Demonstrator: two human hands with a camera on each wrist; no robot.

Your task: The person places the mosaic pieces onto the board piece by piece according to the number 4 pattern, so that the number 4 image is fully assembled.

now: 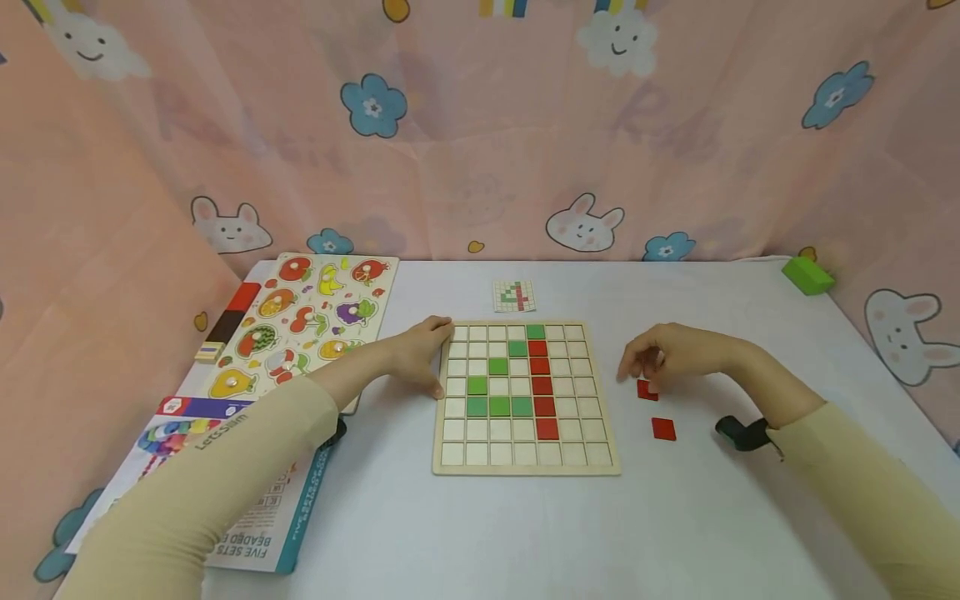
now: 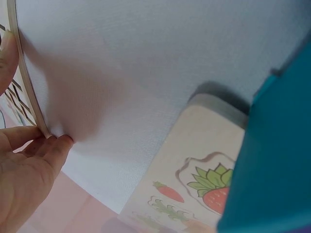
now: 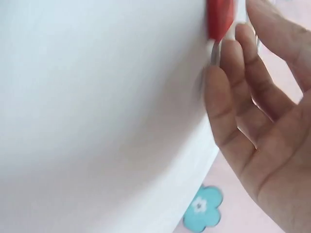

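Observation:
A wooden grid board [image 1: 527, 454] lies flat, with green tiles in a stepped line and a row, and a column of red tiles [image 1: 542, 386]. At its left edge, my left hand [image 1: 418, 354] grips the rim, thumb low and fingers round the far corner; the left wrist view shows those fingertips [image 2: 60, 145] on the board's edge. Right of the board, my right hand [image 1: 675, 354] hovers with loosely bent fingers over a loose red tile [image 1: 645, 392]. In the right wrist view, thumb and fingers stand apart beside red [image 3: 219, 19]. Another red tile [image 1: 663, 429] lies closer to me.
Behind the board lies a small pattern card [image 1: 513, 296]. A fruit puzzle board [image 1: 300, 292] and a teal-edged box [image 1: 255, 542] are at left, beside a red-and-black block [image 1: 232, 317]. A green block [image 1: 807, 275] sits at the far right corner.

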